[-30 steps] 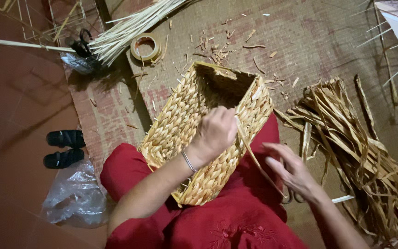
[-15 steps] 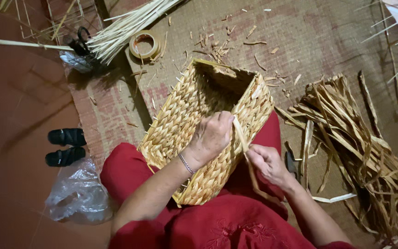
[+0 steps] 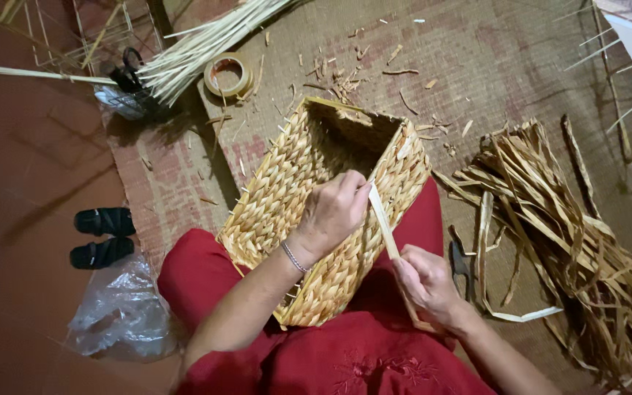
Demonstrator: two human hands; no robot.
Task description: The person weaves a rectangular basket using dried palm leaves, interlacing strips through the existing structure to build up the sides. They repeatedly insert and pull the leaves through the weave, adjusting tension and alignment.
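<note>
Left hand (image 3: 334,208) fingers pinch pale flat fibre strip (image 3: 383,223) against rectangular woven straw basket (image 3: 316,212), right hand (image 3: 424,281) grips its tail; overtension could snap it.

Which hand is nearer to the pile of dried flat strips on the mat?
Right. The right hand grips a flat strip just beside the pile of dried strips; the left hand rests on the woven basket, farther away.
</note>
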